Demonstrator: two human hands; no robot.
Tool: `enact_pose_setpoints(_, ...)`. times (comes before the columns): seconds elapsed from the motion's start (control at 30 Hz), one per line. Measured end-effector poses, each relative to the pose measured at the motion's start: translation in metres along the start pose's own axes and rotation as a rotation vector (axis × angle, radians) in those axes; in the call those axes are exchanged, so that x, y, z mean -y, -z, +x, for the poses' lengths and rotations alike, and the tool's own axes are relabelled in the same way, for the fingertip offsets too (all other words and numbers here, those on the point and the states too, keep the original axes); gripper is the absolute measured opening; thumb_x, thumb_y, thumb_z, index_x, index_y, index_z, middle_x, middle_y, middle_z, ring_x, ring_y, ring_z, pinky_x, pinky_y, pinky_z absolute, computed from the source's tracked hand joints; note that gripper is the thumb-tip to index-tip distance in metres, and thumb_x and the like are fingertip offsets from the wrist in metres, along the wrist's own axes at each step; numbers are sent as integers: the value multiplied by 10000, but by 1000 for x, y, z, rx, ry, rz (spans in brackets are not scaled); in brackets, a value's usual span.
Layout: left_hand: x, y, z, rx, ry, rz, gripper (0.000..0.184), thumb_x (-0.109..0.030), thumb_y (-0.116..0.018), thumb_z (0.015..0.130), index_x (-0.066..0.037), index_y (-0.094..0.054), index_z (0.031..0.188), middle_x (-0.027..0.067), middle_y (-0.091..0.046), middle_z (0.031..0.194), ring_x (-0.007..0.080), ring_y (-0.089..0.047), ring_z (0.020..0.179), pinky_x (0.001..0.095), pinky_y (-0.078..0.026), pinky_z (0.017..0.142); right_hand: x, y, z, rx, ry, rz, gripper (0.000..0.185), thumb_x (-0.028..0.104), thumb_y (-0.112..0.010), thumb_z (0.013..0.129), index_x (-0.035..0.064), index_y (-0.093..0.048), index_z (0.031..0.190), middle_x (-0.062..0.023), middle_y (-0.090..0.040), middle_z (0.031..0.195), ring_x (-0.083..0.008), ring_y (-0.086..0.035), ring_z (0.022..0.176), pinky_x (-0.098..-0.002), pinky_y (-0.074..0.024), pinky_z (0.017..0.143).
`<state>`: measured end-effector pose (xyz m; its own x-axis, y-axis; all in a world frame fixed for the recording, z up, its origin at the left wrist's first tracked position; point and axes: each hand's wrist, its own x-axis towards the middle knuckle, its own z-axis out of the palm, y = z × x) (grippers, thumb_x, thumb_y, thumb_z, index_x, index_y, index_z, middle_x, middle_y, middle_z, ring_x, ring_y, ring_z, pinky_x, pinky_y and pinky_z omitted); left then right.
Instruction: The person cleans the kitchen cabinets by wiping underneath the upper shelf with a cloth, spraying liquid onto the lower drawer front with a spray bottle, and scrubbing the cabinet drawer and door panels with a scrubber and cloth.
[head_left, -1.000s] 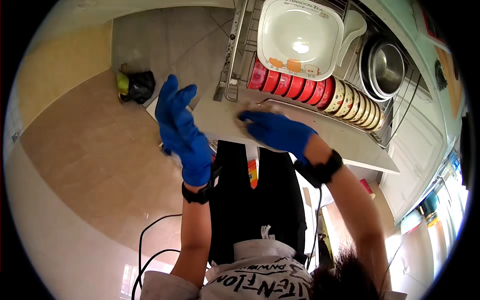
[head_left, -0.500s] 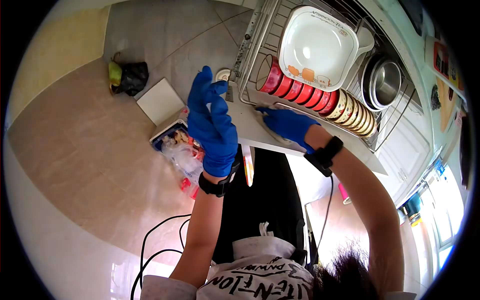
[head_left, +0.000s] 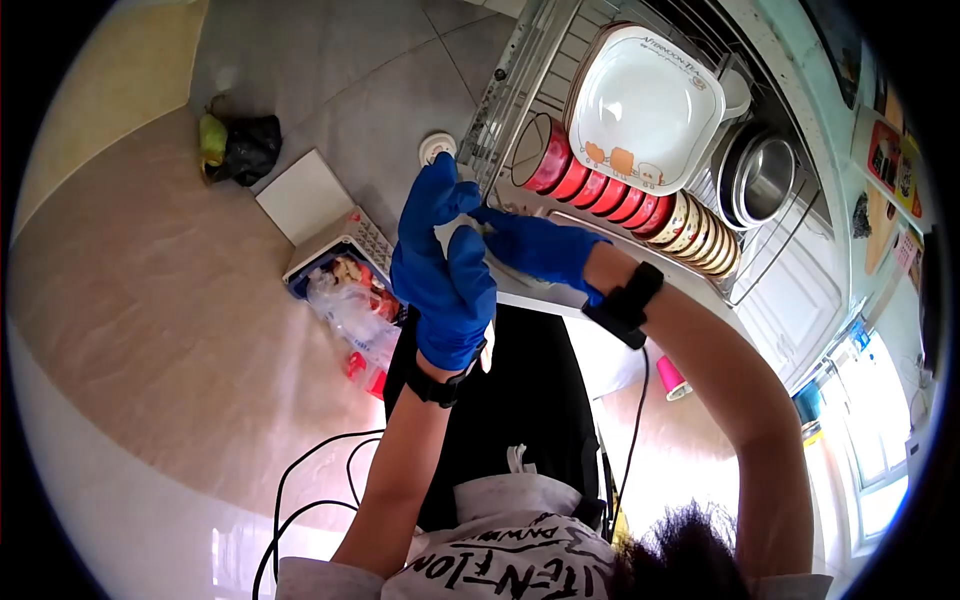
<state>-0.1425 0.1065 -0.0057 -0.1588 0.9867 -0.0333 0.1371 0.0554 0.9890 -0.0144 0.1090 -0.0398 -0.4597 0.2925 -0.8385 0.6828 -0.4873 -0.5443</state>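
My left hand (head_left: 445, 265), in a blue glove, is raised at the left end of the drawer front, its fingers apart and nothing visible in them. Beside it, my right hand (head_left: 540, 248), also gloved in blue, presses a greyish cloth (head_left: 512, 272) onto the inner side of the pale drawer front (head_left: 560, 294); most of the cloth is hidden under the glove. Behind my hands, the pulled-out wire rack (head_left: 560, 70) holds square white plates (head_left: 648, 110), a row of red bowls (head_left: 590, 190), cream patterned bowls (head_left: 700, 235) and metal bowls (head_left: 765, 180).
An open box (head_left: 335, 240) with plastic-wrapped items stands on the floor at the left. Farther back lies a black bag (head_left: 250, 150). A small white round object (head_left: 437, 148) is near the drawer rail. Black cables (head_left: 285, 490) hang at lower left; a counter runs along the right.
My left hand has moved right, closer to my right hand. The right hand with the cloth has slid left along the drawer front. The view has shifted, showing more of the floor box.
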Motion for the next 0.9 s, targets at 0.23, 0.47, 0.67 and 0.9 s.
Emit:
enact_pose_setpoints(0.23,-2,2,4,81,-3,169,428,-297,-322,907,46,-565,983,158,-512,1166,204,-552,947,288,-416,817,-33,-13,-5,-131,-70,-309,443,392,-324,909,171,-380,1288,-151,-511,1184,-307,-512,1048,-315,-394,889)
enact_pose_setpoints(0.47,2,1,3,50,-4,133,464,-310,-442,886,40,-432,1190,128,-519,1175,175,-566,863,280,-436,758,-44,-12,-10,-75,-167,-55,430,385,-345,903,153,-427,1257,-152,-551,1114,-269,-546,955,-311,-416,854)
enact_pose_setpoints(0.67,0,1,1,46,25,113,517,-352,-452,879,53,-416,1199,128,-521,1168,177,-564,859,285,-422,802,-65,11,-57,4,-462,219,408,295,-352,886,139,-419,1257,-145,-595,997,-250,-579,778,-336,-461,715)
enact_pose_setpoints(0.9,3,2,2,3,-87,299,337,-323,-472,828,-46,-644,911,126,-552,1110,231,-515,988,317,-400,820,-169,-16,-98,-220,-308,40,375,277,-337,919,102,-440,1234,-102,-573,1030,-192,-540,910,-290,-417,839)
